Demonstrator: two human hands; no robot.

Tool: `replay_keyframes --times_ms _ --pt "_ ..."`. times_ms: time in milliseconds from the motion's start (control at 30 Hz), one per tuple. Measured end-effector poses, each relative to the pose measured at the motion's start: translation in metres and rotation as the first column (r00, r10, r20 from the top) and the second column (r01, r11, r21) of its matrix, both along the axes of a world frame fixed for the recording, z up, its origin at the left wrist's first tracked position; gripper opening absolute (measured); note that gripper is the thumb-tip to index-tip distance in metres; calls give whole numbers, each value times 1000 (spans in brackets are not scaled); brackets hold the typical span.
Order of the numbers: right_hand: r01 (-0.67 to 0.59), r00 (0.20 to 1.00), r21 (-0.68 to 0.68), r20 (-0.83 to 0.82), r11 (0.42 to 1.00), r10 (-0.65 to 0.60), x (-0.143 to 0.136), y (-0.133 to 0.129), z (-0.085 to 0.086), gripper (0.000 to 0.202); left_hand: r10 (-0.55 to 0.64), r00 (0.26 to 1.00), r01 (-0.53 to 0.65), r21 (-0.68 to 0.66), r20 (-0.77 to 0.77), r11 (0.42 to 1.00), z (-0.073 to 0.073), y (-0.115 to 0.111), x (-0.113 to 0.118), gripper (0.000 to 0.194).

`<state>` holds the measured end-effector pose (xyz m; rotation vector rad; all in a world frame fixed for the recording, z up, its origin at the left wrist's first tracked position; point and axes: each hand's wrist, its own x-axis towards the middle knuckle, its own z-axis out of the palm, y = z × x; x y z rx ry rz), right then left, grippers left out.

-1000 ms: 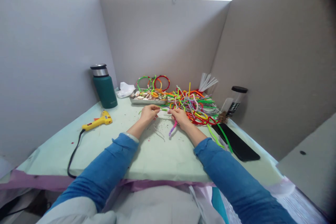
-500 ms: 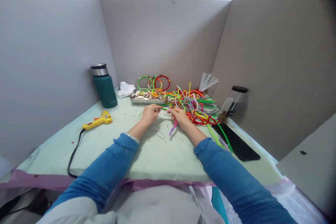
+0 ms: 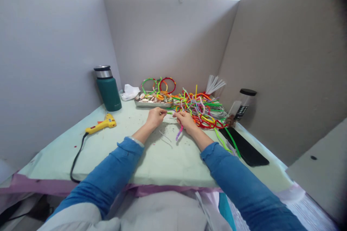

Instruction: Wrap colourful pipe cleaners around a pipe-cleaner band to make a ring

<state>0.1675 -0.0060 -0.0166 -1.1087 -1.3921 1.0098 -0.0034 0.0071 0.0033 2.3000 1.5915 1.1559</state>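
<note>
Over the middle of the table, my left hand [image 3: 156,117] pinches the end of a green pipe cleaner [image 3: 170,113]. My right hand [image 3: 185,120] is closed on the same strand a few centimetres away, so a short length spans between the two. From under the right hand hangs a purple-pink pipe cleaner [image 3: 179,133], which looks coiled; how it joins the green one is hidden by the fingers. A thin bare wire [image 3: 165,136] lies on the table cover below the hands.
A metal tray of shells [image 3: 153,104] and bent pipe-cleaner rings [image 3: 167,85] stand at the back. Tangled pipe cleaners [image 3: 202,106] fill the right, beside a black phone-like slab [image 3: 248,148] and a clear bottle [image 3: 244,104]. Left are a yellow glue gun [image 3: 101,125] and green flask [image 3: 108,92].
The loose green end that stuck out left of my left hand no longer shows. More green is visible between the hands, which have barely moved.
</note>
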Motion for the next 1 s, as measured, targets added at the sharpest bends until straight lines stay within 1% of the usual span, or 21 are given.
replay_keyframes --times_ms 167,367,467,533,600,667,767,833,900,1000 --pt "3 1000 12 -2 1000 -3 0 0 0 29 12 1000 -13 29 9 1000 -1 1 0 17" --pt "0 1000 33 -14 999 0 0 -1 1 31 13 999 -11 -56 37 998 3 -3 1 19" --pt "-5 1000 49 -15 999 6 0 -1 2 32 16 991 -1 -113 134 994 4 -4 2 18" --pt "-11 1000 58 -11 998 11 0 -2 2 33 19 969 31 -198 246 980 5 -4 2 18" --pt "-20 1000 62 -10 998 21 1 -2 2 33 9 925 117 -307 381 944 5 -5 1 17" --pt "-32 999 67 -13 997 33 1 -2 2 33 0 852 242 -393 523 887 6 -7 1 17" --pt "-39 999 81 -16 996 40 1 -3 1 33 22 734 397 -456 678 797 8 -9 0 19" --pt "-42 999 89 -16 995 44 1 -3 2 33 40 680 461 -469 732 753 8 -9 0 19" --pt "-45 999 89 -14 995 47 1 -4 2 33 53 646 498 -473 762 727 8 -8 -1 19" --pt "-44 999 80 -10 996 45 1 -4 2 33 60 631 518 -478 773 710 7 -6 -1 20"
